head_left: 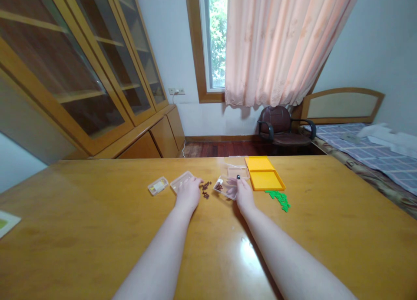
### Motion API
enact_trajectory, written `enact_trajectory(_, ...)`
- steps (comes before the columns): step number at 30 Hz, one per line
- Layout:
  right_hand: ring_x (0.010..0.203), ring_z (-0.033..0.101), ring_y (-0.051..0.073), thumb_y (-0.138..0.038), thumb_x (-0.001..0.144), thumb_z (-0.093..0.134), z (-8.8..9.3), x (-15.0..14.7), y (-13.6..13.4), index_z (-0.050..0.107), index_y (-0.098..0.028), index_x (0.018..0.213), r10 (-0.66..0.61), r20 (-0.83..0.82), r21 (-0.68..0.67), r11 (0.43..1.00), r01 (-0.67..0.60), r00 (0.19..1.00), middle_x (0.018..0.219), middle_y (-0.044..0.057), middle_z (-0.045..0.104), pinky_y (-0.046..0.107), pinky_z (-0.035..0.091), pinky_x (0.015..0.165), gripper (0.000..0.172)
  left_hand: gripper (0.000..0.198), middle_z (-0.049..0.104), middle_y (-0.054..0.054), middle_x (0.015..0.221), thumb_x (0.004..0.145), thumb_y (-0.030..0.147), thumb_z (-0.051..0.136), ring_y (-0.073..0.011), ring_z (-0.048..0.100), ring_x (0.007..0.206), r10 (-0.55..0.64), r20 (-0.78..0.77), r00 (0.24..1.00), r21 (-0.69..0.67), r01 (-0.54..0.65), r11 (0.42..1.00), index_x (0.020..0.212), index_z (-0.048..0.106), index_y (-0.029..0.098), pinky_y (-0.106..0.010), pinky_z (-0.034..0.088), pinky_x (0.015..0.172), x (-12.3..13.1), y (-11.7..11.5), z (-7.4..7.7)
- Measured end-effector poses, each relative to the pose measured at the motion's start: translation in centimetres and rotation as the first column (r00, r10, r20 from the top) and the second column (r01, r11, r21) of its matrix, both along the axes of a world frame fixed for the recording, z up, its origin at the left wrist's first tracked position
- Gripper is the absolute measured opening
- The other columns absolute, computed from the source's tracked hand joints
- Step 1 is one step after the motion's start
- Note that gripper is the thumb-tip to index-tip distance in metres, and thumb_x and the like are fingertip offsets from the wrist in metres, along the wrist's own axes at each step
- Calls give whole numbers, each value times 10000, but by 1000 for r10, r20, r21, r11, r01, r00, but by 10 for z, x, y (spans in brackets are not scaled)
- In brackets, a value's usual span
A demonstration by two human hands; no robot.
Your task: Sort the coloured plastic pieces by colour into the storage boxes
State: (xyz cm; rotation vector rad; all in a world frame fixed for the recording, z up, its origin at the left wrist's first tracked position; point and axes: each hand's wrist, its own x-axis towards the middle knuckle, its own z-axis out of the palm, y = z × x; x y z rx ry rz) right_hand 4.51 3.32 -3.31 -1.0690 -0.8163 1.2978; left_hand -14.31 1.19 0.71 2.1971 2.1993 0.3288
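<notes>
My right hand (244, 195) grips a small clear plastic box (228, 195) by its right side, tilted a little above the table. Inside it lie some brown pieces (219, 187) and a white bit. My left hand (189, 192) is low over the table, fingers partly stretched toward a loose heap of small brown pieces (206, 191); nothing shows in its grasp. Partly behind that hand lies a clear plastic lid or tray (179, 180). Further left sits a closed clear box (158, 186) with yellowish and white contents.
Right of my hands stands an open yellow case (267, 180), with small green pieces (280, 199) in front. Another clear container (237, 173) lies beside the case. A white-edged card (8, 224) is at the table's left edge. Beyond are a chair (276, 124) and a bed (361, 137).
</notes>
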Motion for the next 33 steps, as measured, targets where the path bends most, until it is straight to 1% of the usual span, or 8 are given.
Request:
enact_trajectory(2,390,524,85,-568,696,584,0,1,0,597,-152,820,8,-3,4,1000,-8,1000,736,44,686,197,405,329,434,303,634,-65,1041,815,123,446,-223,541,1009,6,-32,999,-30,-7,1000,1012,642,242,-342,394,854,-3,-2,5)
enact_trajectory(4,394,526,87,-567,698,584,1,1,0,597,-152,826,14,-5,6,1000,-14,1000,741,46,686,200,410,334,435,266,640,-64,1003,808,142,469,-219,545,994,-13,-47,999,-54,11,998,972,654,240,-334,393,850,-5,-3,6)
enact_trajectory(7,392,520,85,-551,718,569,1,2,-1,596,-155,827,13,-1,1,1000,-13,1000,749,51,684,207,415,341,412,180,644,-57,945,794,190,527,-221,550,977,-70,-30,997,-63,68,996,896,665,244,-328,392,846,-4,-3,4)
enact_trajectory(10,392,522,86,-537,730,562,2,1,-1,595,-156,820,14,1,-4,1000,-14,1000,751,52,684,208,415,342,393,148,646,-54,926,797,215,545,-219,569,939,-94,4,996,-82,94,992,876,667,244,-323,400,826,-3,-2,-1)
enact_trajectory(16,389,523,85,-531,723,570,1,0,-1,587,-157,833,20,-25,-22,1000,-20,999,750,48,686,205,412,334,391,172,651,-58,946,828,237,500,-222,582,917,-66,6,998,-64,66,996,924,643,233,-326,407,800,-1,2,-7)
enact_trajectory(22,386,525,83,-510,727,570,1,0,0,588,-153,830,19,-25,-23,1000,-19,1000,743,44,682,197,400,327,372,154,640,-71,930,837,251,479,-196,584,876,-18,46,999,-124,24,992,901,610,203,-293,412,752,1,6,-13)
enact_trajectory(28,385,528,86,-533,726,560,2,-1,0,578,-149,828,17,-7,-21,1000,-18,1000,751,48,686,205,411,326,397,186,641,-74,883,868,253,426,-199,588,841,16,22,1000,-109,-14,994,876,600,187,-291,410,728,3,7,-13)
enact_trajectory(33,381,523,88,-535,724,556,2,-1,-1,575,-149,827,19,-7,-22,1000,-19,1000,734,48,682,206,404,322,400,177,630,-82,888,873,255,433,-203,586,852,43,29,999,-103,-39,994,890,591,176,-292,411,745,5,7,-13)
